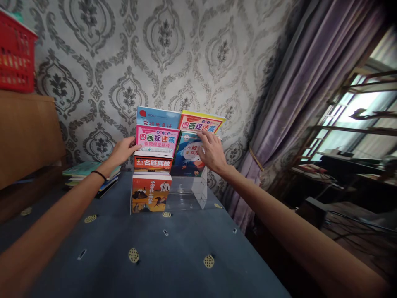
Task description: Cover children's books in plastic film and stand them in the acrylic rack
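A clear tiered book stand (pixel 200 192) on the table holds several picture books. My left hand (pixel 124 150) is closed at the left edge of a pink book (pixel 156 140), with thumb and forefinger touching it. My right hand (pixel 214 153) grips the upper right of a dark blue book (pixel 189 159), partly covering its cover. Behind them stand a light blue book (pixel 158 116) and a yellow-and-red book (pixel 201 120). Lower on the left are a red-orange book (pixel 153 163) and an orange book (pixel 151 194) with painted figures. The stand's lower right tier shows bare plastic.
A stack of books (pixel 89 169) lies left of the stand on the dark blue tablecloth (pixel 167 260). A wooden cabinet (pixel 29 132) bears a red basket (pixel 17 54). Patterned wallpaper is behind; a purple curtain (pixel 297 87) hangs at right, beside a cluttered desk with cables.
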A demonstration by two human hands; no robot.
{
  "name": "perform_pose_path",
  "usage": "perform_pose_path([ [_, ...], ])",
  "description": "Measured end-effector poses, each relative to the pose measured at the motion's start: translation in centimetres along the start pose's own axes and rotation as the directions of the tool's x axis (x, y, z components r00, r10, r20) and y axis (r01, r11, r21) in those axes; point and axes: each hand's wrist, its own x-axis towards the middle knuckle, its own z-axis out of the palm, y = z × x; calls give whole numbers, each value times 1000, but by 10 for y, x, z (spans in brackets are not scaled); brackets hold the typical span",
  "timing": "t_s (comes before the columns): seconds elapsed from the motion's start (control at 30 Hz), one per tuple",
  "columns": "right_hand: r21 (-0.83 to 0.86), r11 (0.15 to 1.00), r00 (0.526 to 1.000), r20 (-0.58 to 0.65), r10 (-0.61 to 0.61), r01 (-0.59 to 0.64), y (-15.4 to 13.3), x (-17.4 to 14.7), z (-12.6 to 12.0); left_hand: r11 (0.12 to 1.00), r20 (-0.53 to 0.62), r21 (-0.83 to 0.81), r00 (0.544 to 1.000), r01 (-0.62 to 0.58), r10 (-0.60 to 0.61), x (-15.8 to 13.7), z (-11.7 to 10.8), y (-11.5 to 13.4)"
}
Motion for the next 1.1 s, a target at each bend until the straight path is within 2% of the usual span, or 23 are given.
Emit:
perform_pose_path([
  [0.13,1,1000,1000,2,28,-28,-3,-2,-4,999,1,-39,1000,-1,1,0,1,-1],
  [0.3,5,999,999,2,41,-41,-5,-3,-7,1000,9,16,1000,1,-1,-2,-2,5],
  [0.83,-40,995,996,-7,88,-88,-10,10,-1,999,40,36,999,16,-18,-1,-4,8],
  [1.1,63,993,994,-37,-103,105,-44,20,6,1000,65,21,998,-13,12,-1,-7,6],
])
